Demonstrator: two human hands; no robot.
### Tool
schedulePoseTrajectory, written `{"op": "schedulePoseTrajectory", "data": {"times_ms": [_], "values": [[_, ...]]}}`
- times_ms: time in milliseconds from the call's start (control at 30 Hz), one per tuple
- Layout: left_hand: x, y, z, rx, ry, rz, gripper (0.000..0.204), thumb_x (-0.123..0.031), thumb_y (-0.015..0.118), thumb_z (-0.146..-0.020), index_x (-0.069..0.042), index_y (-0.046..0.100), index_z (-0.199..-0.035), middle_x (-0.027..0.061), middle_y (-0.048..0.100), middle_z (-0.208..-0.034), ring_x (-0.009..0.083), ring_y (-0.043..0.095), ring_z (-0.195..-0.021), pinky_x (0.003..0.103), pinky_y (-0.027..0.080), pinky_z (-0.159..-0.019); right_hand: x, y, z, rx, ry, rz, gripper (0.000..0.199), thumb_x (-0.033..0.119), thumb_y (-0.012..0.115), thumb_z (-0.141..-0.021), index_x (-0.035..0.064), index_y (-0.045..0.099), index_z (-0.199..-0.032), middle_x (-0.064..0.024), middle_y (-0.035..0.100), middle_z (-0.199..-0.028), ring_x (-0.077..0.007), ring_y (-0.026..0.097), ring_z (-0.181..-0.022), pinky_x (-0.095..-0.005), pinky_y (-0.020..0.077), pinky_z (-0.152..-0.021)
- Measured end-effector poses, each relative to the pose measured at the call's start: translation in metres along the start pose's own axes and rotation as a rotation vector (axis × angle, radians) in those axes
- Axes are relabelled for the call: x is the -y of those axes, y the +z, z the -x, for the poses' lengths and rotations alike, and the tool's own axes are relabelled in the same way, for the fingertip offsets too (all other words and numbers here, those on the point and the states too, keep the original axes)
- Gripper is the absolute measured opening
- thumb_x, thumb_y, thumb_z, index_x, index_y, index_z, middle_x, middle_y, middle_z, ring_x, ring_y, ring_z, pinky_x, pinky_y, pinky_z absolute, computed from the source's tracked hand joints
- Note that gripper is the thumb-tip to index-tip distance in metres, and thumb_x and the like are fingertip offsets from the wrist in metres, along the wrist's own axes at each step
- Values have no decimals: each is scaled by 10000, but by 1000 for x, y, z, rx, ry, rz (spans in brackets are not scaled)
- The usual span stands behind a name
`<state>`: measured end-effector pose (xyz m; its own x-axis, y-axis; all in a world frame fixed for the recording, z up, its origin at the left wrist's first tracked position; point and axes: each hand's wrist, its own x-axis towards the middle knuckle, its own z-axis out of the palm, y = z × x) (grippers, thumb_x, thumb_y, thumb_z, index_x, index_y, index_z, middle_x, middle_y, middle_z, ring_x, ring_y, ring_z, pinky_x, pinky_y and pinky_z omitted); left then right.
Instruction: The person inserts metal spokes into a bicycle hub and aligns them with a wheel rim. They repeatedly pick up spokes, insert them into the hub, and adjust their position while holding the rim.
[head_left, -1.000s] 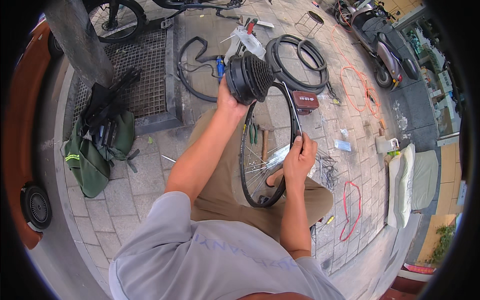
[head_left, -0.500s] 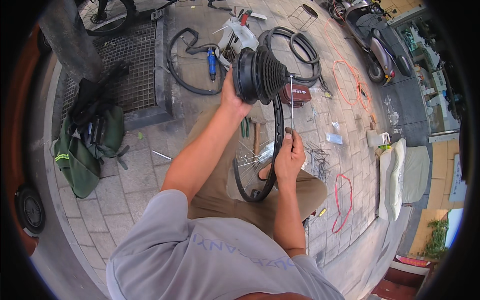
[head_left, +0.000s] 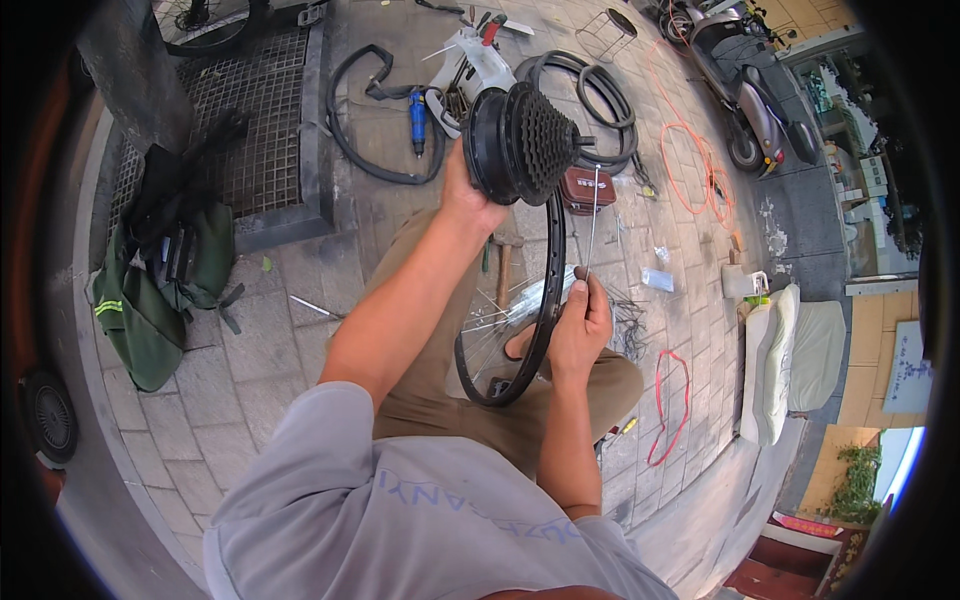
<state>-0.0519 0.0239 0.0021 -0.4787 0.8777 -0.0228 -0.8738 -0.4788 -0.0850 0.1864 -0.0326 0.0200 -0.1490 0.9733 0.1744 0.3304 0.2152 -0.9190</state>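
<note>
Black hub with stepped sprockets (head_left: 522, 145) held up over paving (head_left: 255, 355) by left hand (head_left: 470, 192); its fingers wrapped on hub's lower left, tips hidden. Thin silver rod (head_left: 593, 220) pinched between thumb and fingers of right hand (head_left: 578, 330), top end near hub. Black wheel rim (head_left: 554, 265) seen below hub, just beside right hand. Maroon case (head_left: 588, 191), blue tool (head_left: 417, 125) left on paving.

Grey paving (head_left: 240, 425) surrounds a dark metal grate (head_left: 262, 130).
</note>
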Motion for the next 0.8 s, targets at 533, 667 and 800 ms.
{"op": "schedulePoseTrajectory", "data": {"times_ms": [533,667,800], "values": [[-5,2,5,-84,5,-29,464,-466,497,-1103,-77,653,-1302,99,753,-1210,250,737,-1077,449,572,-1017,35,-19,-7,15,-200,-18,216,159,616,-1085,-22,679,-1184,-13,597,-909,-77,530,-750,-227,460,-693],[-1,3,3,-125,8,-90,463,-455,490,-1102,-76,673,-1294,102,753,-1224,257,732,-1099,453,565,-1029,78,-31,-15,93,-373,202,181,125,681,-1044,-27,725,-1133,-49,616,-1023,-122,569,-956,-257,465,-861],[3,5,2,-117,0,-138,478,-452,467,-1109,-71,662,-1321,113,740,-1268,269,723,-1137,456,556,-1049,129,-29,-52,348,-196,19,218,157,722,-1026,-36,738,-1125,-28,671,-945,-98,586,-847,-247,479,-766]]}}
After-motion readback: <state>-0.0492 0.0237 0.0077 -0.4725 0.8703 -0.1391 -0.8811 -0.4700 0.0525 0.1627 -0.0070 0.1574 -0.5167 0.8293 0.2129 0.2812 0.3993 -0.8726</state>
